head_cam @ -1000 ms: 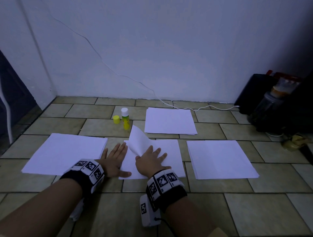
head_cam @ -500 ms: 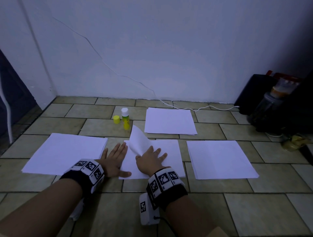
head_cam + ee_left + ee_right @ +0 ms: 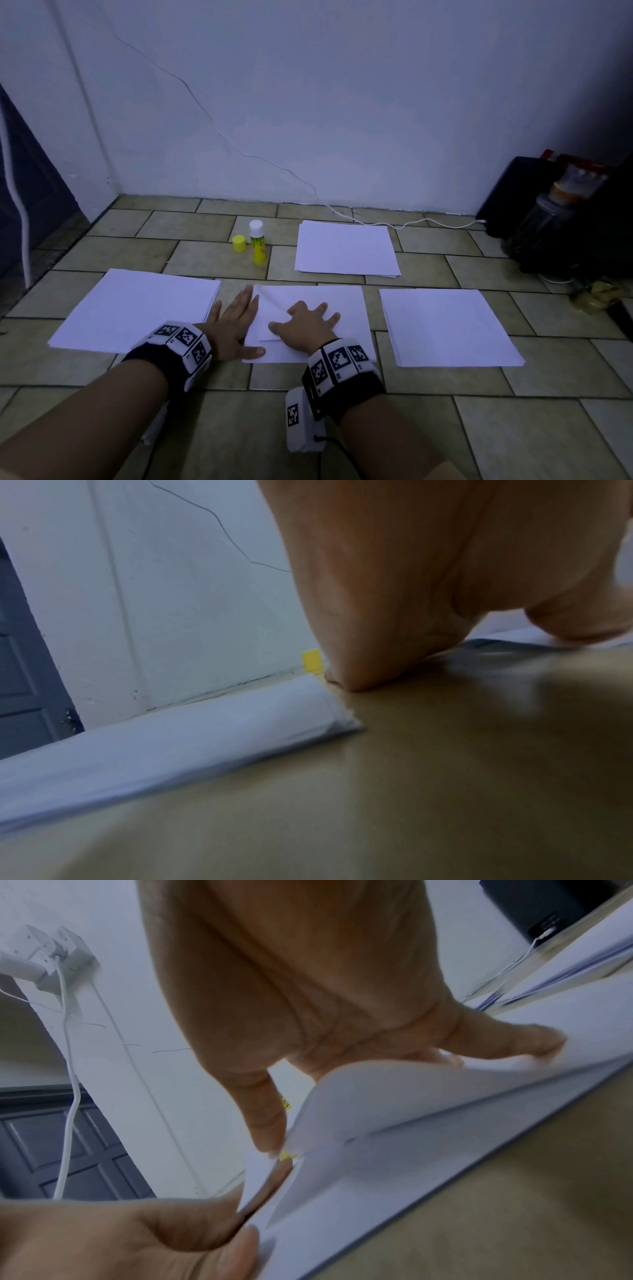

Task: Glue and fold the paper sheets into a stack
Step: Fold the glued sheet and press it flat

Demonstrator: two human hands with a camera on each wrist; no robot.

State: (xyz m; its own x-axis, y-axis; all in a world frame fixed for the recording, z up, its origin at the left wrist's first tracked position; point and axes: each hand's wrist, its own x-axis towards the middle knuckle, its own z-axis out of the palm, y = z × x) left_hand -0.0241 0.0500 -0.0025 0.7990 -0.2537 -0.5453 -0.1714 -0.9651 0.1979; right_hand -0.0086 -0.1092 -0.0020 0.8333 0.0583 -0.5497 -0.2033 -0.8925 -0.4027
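Both hands lie flat on the middle paper [image 3: 329,301] on the floor, near the glue stick [image 3: 257,245]: right hand [image 3: 305,329] presses its folded corner with spread fingers, left hand [image 3: 233,325] holds down its left edge, gripping nothing.

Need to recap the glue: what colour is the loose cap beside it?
Yellow cap, clearest in the head view.
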